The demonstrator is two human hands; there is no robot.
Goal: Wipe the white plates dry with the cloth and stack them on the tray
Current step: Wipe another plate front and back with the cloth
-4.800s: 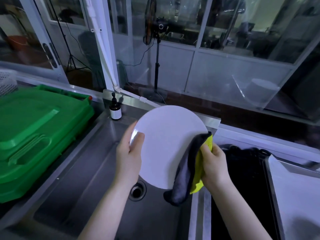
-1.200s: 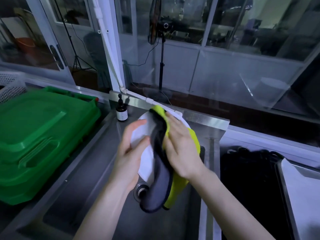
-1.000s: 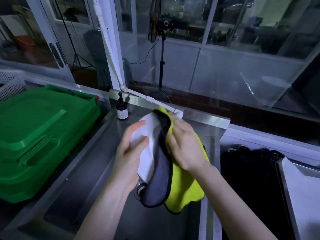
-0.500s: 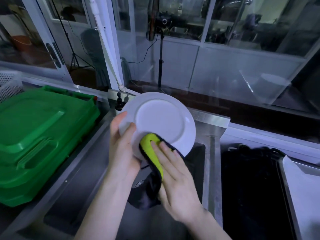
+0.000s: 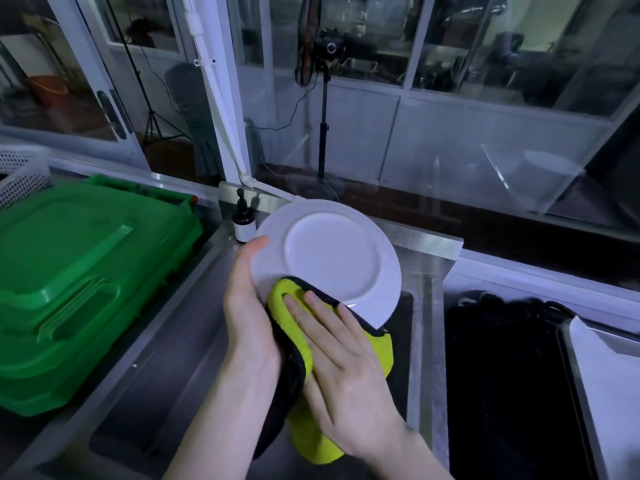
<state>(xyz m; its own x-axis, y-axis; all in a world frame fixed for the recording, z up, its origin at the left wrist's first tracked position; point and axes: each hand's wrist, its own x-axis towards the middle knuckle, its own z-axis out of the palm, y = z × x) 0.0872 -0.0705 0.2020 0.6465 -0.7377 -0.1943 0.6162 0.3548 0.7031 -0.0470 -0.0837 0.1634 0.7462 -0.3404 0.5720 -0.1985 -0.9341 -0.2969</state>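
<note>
The plate is held tilted over the sink, its underside towards the person. The left hand grips its left rim, thumb laid on the near face. The right hand, fingers straight, presses the cloth flat against the plate's lower edge; the upper part lies bare beyond the fingertips. The tray sits off to the right, so the right hand is nearer it, with a black tub between. A bottle stands at the sink's far-left corner and a green bin to the left.
</note>
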